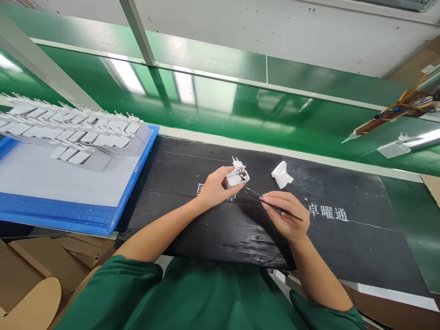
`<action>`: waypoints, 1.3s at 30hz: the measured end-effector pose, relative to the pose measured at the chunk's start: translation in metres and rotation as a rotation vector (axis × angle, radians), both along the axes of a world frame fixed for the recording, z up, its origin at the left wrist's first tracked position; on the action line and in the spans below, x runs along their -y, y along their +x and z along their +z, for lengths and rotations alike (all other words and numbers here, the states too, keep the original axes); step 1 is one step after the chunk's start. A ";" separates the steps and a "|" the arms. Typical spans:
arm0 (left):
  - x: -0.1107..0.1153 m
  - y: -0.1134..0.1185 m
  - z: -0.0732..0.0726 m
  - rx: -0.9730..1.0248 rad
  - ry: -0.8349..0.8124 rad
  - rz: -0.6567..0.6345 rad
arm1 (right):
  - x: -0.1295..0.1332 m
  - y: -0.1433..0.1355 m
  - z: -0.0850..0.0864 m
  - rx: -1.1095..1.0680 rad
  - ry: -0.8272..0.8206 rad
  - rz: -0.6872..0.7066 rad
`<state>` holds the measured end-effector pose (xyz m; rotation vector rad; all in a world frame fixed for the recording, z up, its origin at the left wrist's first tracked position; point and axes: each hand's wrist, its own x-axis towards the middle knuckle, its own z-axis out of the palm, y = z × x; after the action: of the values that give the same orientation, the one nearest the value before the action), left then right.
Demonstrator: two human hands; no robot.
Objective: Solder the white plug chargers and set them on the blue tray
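Note:
My left hand [217, 187] is closed around a white plug adapter housing [236, 179] and holds it just above the black mat. Two metal pins stick up from its far end, and small electronic parts show in its open top. Between the fingers of my right hand [287, 215] are black tweezers [280, 208], their tips pointing left, close to the housing's near right corner but apart from it. Whether the tips grip anything is too small to tell. A white curved plastic piece [282, 175] lies on the mat beyond my right hand.
At the left, a blue tray [113, 215] carries rows of white plug adapters [89, 126]. The black mat [220, 233] covers the bench. A brown-wrapped tool with a pale tip [374, 121] hangs at the right, near another white plug adapter [395, 147]. Cardboard [27, 261] lies below left.

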<state>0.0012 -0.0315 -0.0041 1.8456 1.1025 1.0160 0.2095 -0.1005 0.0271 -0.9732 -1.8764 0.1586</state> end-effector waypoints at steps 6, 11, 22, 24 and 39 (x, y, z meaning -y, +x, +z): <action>0.016 0.009 0.012 -0.050 0.054 -0.085 | 0.004 -0.015 -0.004 -0.204 0.097 -0.034; 0.021 0.011 0.016 -0.075 0.141 -0.093 | 0.004 -0.016 -0.002 -0.149 0.151 -0.053; 0.024 0.012 0.015 -0.061 0.156 -0.108 | 0.005 -0.018 -0.002 -0.138 0.139 -0.059; 0.023 0.011 0.015 -0.064 0.164 -0.113 | 0.005 -0.018 -0.002 -0.150 0.135 -0.057; 0.023 0.010 0.013 -0.068 0.219 -0.143 | 0.003 -0.020 0.001 -0.191 0.111 0.002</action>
<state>0.0110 -0.0550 0.0089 2.1154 0.9125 1.0305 0.1897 -0.1039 0.0279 -0.8505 -1.6932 0.1419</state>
